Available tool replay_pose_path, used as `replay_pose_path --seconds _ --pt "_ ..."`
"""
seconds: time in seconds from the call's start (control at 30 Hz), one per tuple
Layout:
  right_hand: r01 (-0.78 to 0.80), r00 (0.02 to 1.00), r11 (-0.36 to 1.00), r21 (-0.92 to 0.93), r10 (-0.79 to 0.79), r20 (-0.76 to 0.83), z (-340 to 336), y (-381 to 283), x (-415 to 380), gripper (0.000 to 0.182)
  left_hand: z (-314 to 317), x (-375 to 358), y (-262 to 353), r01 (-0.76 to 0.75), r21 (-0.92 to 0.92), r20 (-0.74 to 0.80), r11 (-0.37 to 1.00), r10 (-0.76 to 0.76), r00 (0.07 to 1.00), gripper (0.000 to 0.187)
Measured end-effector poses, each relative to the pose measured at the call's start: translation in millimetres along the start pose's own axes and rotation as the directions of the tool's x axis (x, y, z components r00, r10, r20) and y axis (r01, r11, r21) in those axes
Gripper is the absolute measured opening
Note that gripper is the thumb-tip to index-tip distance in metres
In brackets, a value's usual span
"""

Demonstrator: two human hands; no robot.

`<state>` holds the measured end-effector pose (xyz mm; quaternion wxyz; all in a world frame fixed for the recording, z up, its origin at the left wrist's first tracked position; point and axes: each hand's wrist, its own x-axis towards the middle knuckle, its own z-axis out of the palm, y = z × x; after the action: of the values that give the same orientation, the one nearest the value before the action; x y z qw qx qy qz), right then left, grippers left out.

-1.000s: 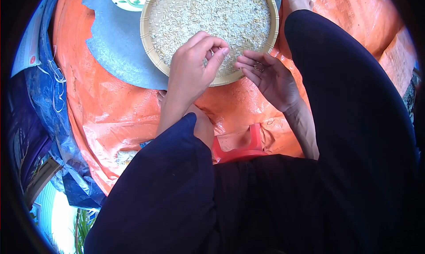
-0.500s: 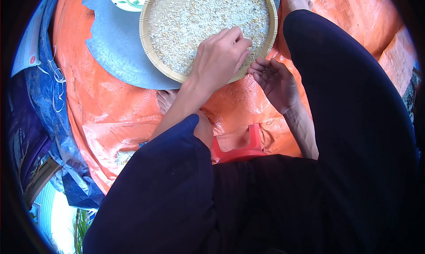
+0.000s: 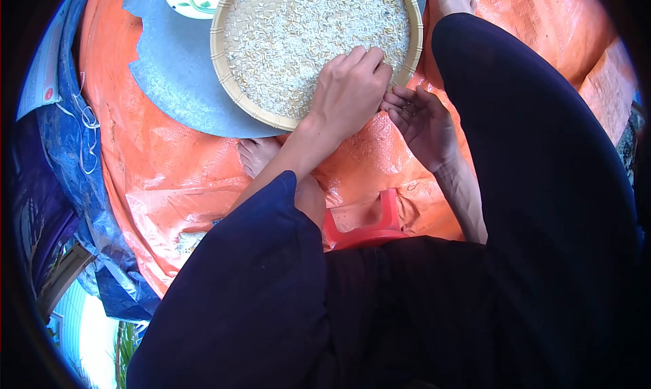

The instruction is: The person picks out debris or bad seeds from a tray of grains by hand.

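Note:
My left hand (image 3: 349, 84) reaches over the near right rim of a round woven basket (image 3: 254, 112), its back toward me and its fingers curled in. Whatever its fingertips may pinch is hidden. White grains (image 3: 305, 57) mixed with yellowish ones, like rice with some husked grains, are spread in the basket. Just outside the rim, my right hand (image 3: 427, 128) is turned palm up with loosely bent fingers, close beside the left fingertips. A small gold-coloured bit, perhaps a ring, shows at its fingers.
The basket rests on a grey-blue board (image 3: 176, 84) with a jagged left edge. A white plate (image 3: 196, 11) with a green leaf pattern holds grains. Below lie an orange tarp (image 3: 183, 172) and a red plastic stool (image 3: 369, 234). Blue sheeting (image 3: 64, 145) borders the left.
My left hand has moved right and slightly down, from above the grains to the rim beside my right hand. The right hand has hardly moved.

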<state>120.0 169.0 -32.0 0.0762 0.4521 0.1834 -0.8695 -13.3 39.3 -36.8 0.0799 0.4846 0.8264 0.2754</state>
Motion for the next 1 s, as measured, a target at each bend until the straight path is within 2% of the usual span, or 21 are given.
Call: replay_pose_path --seconds 0.3,0.4,0.5,0.6,0.7,0.8,0.9,1.0 --pt "-0.004 1.000 1.000 0.002 0.004 -0.015 1 1 -1 0.046 -3 -5 3 0.038 0.016 0.036 0.999 -0.039 0.999 0.007" --pt "0.004 1.000 1.000 -0.011 -0.005 -0.026 2 1 -2 0.046 -9 -10 -1 0.110 -0.117 0.006 0.987 -0.110 0.994 0.006" --pt "-0.020 1.000 0.998 -0.060 0.020 -0.002 8 -2 -6 0.047 -23 -8 -2 0.172 -0.166 0.000 0.971 -0.175 0.985 0.005" --pt "-0.004 0.999 0.997 -0.077 0.008 0.051 12 -3 -7 0.050 -32 -5 4 0.180 -0.329 0.082 0.927 -0.162 0.983 0.006" --pt "0.009 0.999 0.996 -0.092 -0.005 0.043 8 -1 -8 0.050 -31 -4 7 0.089 -0.356 0.126 0.930 -0.046 0.991 0.006" --pt "-0.034 0.996 0.997 -0.065 0.039 0.077 14 -1 -11 0.048 -27 -5 2 0.179 -0.306 0.097 0.935 -0.157 0.983 0.007" --pt "-0.055 0.998 0.996 -0.075 0.058 0.036 15 0 -13 0.047 -26 -4 -6 0.137 -0.226 0.053 0.964 -0.129 0.990 0.007" --pt "-0.058 0.995 0.996 -0.069 0.063 0.074 17 -1 -15 0.047 -21 1 -6 0.088 -0.146 0.048 0.985 -0.082 0.996 0.008"
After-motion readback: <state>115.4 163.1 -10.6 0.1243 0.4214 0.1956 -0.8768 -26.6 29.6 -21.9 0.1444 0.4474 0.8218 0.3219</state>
